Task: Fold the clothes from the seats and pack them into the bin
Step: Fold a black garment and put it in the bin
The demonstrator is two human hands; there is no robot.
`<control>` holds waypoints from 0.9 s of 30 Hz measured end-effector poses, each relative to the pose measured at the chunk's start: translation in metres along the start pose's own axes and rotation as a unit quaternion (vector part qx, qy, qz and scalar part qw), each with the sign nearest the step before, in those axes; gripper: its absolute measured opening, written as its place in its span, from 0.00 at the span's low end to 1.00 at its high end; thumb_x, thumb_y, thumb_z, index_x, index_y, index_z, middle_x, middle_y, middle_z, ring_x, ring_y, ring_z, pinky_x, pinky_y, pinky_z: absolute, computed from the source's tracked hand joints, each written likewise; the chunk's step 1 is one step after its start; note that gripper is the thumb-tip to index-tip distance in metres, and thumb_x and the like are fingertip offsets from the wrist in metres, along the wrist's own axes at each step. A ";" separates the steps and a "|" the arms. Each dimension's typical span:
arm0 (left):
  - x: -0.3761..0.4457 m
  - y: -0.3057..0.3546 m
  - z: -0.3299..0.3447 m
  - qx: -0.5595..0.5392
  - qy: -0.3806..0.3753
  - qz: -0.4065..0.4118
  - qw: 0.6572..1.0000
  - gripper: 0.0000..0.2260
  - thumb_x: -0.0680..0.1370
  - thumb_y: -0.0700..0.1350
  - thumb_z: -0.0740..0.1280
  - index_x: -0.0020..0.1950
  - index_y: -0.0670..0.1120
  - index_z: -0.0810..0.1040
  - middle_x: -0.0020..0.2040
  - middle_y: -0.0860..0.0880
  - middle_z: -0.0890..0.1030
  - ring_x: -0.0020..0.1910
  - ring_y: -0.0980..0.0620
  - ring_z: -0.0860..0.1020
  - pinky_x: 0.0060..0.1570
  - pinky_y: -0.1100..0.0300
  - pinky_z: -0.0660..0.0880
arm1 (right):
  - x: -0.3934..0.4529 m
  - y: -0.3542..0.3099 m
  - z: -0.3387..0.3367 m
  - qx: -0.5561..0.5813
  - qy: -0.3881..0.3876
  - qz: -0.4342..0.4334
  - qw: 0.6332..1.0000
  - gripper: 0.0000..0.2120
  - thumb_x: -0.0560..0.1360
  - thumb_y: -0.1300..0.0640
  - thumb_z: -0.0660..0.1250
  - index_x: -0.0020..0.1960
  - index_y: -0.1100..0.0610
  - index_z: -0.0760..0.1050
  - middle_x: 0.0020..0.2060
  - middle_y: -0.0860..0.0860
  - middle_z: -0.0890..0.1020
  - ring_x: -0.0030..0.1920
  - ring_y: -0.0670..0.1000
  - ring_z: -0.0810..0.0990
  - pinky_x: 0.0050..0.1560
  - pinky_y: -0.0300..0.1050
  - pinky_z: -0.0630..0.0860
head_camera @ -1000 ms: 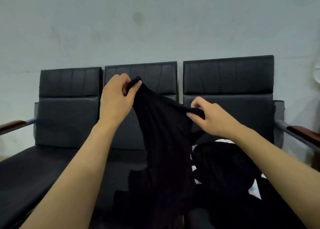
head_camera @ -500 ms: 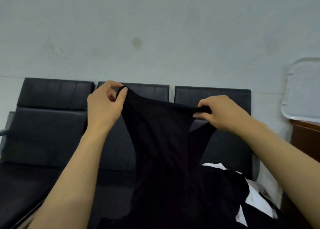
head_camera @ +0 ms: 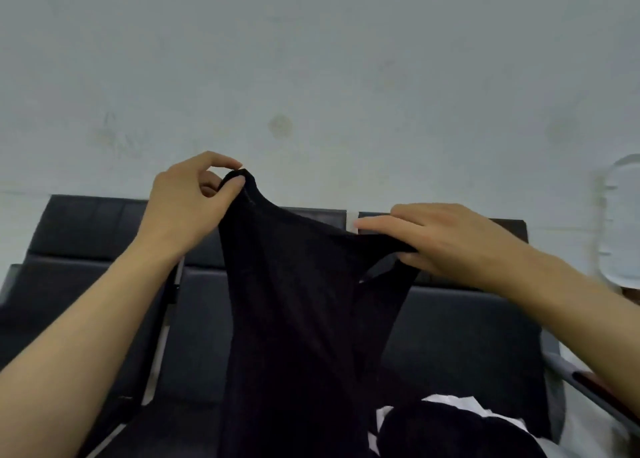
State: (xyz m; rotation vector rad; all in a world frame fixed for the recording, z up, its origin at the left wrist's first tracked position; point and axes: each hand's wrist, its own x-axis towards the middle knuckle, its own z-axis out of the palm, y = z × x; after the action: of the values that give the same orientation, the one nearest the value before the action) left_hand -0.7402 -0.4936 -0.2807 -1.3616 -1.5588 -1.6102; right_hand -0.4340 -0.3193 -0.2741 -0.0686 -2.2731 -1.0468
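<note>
As the black garment (head_camera: 294,301) has risen higher above the seats (head_camera: 467,336) than a second ago, left hand (head_camera: 188,208) and right hand (head_camera: 446,243) pinch its top edge (unfolded; bin unseen), readying a fold.

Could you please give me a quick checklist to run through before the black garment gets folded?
1. Left hand pinches one top corner of the black garment: ok.
2. Right hand grips the other top edge: ok.
3. Top edge level: not ok, the left corner sits higher.
4. Garment hanging flat: not ok, a flap folds back below the right hand.
5. Middle seat free for laying it down: cannot tell, the garment hides it.
6. Bin within reach: cannot tell, no bin shows.
7. More clothes wait on the right seat: ok.
</note>
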 end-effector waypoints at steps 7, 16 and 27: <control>-0.057 -0.047 0.045 -0.014 -0.057 -0.039 0.997 0.12 0.81 0.42 0.71 0.53 0.61 0.85 0.46 0.61 0.86 0.45 0.60 0.82 0.44 0.72 0.75 | -0.011 -0.065 0.080 0.148 0.212 0.105 0.960 0.12 0.76 0.57 0.70 0.59 0.56 0.81 0.53 0.53 0.74 0.39 0.47 0.74 0.30 0.46 0.78; -0.102 -0.078 0.081 -0.094 -0.102 -0.078 0.987 0.09 0.79 0.45 0.75 0.56 0.57 0.87 0.48 0.54 0.87 0.46 0.56 0.82 0.51 0.63 0.77 | -0.075 -0.052 0.119 0.375 -0.060 0.258 0.889 0.11 0.79 0.51 0.68 0.49 0.34 0.83 0.39 0.40 0.86 0.40 0.42 0.84 0.45 0.46 0.79; -0.041 -0.020 0.087 0.057 -0.112 0.011 0.992 0.08 0.78 0.48 0.75 0.56 0.56 0.86 0.47 0.59 0.85 0.45 0.75 0.78 0.48 0.83 0.68 | -0.022 -0.023 0.066 0.265 -0.025 0.324 0.908 0.05 0.79 0.49 0.70 0.47 0.41 0.83 0.40 0.41 0.80 0.41 0.42 0.79 0.45 0.44 0.74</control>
State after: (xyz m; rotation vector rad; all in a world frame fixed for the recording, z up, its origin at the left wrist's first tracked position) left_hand -0.7164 -0.4187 -0.3397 -1.5331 -1.7283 -1.3696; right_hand -0.4574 -0.2844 -0.3340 -0.5816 -2.2461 -0.0760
